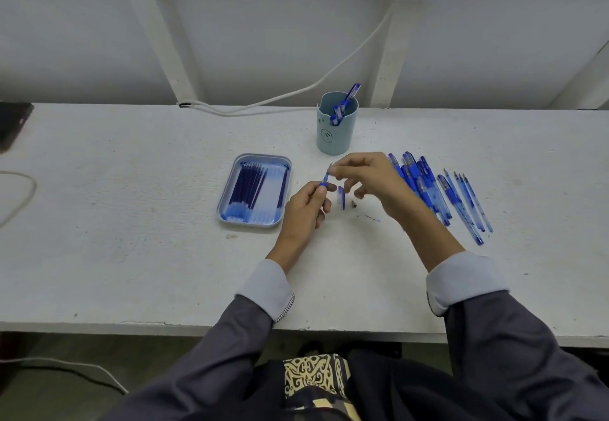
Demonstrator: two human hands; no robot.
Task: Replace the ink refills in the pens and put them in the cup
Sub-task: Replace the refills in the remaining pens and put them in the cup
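Holding one pen (pixel 325 180) upright btwn both hands, just in front of the cup (pixel 336 124), so the job looks mid-way, w/ this pen partly put together. Left hand (pixel 304 209) has its fingers curled and pinched round the lower barrel. Right hand (pixel 369 178) pinches the pen's thin top end w/ thumb and forefinger, other fingers loosely bent; can't tell if it's twisting the tip piece on or seating the refill. Under the hands, still on the cup's near side, lies a small blue-and-clear part (pixel 341 197), prob the cap, and a tiny dark bit (pixel 354 204) beside it; too small to name.

To the near left of the cup, the tray (pixel 260 222) has a row of dark blue refills (pixel 250 186), so stock is left. To the near right of the cup, a pile of blue pens (pixel 425 186) lies on the table (pixel 131 223); can't tell which are done, but my guess is these still need doing.

In the cup itself, a few pens (pixel 344 104) stand leaning toward the wall, approx three or four. Judging by that: a few finished, many more left.
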